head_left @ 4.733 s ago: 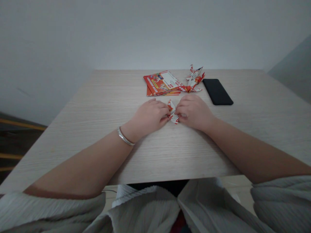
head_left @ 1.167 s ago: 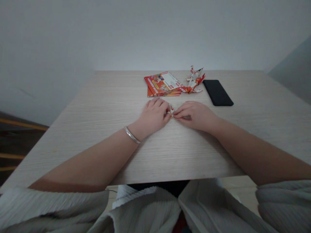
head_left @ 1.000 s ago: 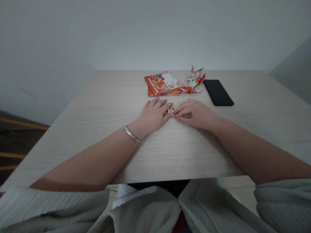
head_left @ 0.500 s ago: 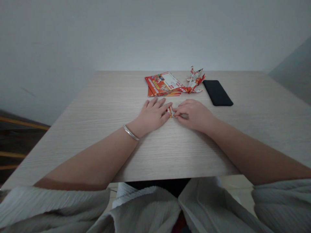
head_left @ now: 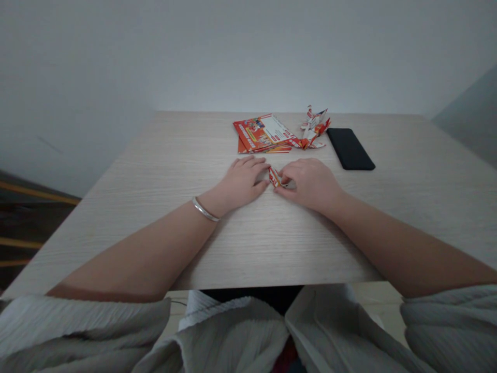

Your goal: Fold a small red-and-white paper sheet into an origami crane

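A small folded piece of red and white printed paper (head_left: 274,177) lies on the wooden table (head_left: 163,171) between my hands. My right hand (head_left: 308,182) pinches its right end with thumb and fingers. My left hand (head_left: 243,180) rests flat on the table just left of the paper, fingertips touching its edge; a silver bracelet (head_left: 202,210) sits on that wrist. Most of the paper is hidden by my fingers.
Behind my hands lies a stack of red printed sheets (head_left: 263,134). To its right are folded paper figures (head_left: 315,125) and a black phone (head_left: 350,148). A grey wall stands behind the table.
The folded paper has been pressed flatter and shows less than 4.7 s ago. My left hand has opened from a pinch to lie flat; my right hand keeps its hold.
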A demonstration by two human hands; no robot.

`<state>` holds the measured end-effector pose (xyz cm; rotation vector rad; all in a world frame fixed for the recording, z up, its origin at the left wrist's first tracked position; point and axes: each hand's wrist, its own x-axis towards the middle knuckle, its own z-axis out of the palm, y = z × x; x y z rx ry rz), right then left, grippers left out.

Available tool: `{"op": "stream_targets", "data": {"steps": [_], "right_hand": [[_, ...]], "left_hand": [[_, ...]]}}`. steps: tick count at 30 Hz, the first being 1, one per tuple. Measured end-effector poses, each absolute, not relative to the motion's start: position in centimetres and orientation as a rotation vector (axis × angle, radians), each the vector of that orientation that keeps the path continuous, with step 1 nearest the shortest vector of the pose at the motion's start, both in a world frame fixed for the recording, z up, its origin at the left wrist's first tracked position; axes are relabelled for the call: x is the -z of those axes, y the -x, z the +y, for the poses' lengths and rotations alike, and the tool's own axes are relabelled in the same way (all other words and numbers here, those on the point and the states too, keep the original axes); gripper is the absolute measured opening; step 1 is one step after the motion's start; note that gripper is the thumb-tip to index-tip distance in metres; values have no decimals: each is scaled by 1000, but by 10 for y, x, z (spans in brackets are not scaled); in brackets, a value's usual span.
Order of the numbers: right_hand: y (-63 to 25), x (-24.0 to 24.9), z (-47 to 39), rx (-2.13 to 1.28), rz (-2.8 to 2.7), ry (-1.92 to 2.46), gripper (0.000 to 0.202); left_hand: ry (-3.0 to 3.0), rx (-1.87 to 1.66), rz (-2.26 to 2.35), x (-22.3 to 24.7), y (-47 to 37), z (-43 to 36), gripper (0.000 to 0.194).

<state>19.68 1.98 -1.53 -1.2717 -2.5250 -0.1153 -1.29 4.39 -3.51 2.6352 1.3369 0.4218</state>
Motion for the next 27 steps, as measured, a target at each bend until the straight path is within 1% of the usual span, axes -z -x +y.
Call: {"op": "stream_targets", "data": {"steps": [3, 6, 8, 10, 14, 18, 21, 27], "right_hand": [[-200, 17, 21, 51, -2490, 1256, 17], [-203, 18, 24, -36, -2447, 1249, 12], [-205, 19, 27, -129, -2403, 1240, 8], [-208, 21, 29, -225, -2337, 1250, 5], [-208, 26, 32, -483, -2123, 1301, 10], [-204, 32, 34, -752, -1940, 1245, 10], [-203, 35, 35, -851, -1882, 1196, 12], [-203, 39, 36, -1074, -1800, 1147, 18]], "left_hand": [[-2578, -498, 1365, 32, 12, 42, 48], [-2466, -576, 1482, 25, 9, 36, 38], [-2507, -539, 1422, 21, 8, 32, 29], [-2545, -512, 1368, 20, 7, 30, 27], [-2572, -550, 1278, 24, 5, 29, 32], [-2488, -606, 1220, 21, 0, 28, 25], [-2366, -669, 1212, 15, -3, 25, 22], [-2259, -742, 1336, 12, -2, 23, 19]]}}
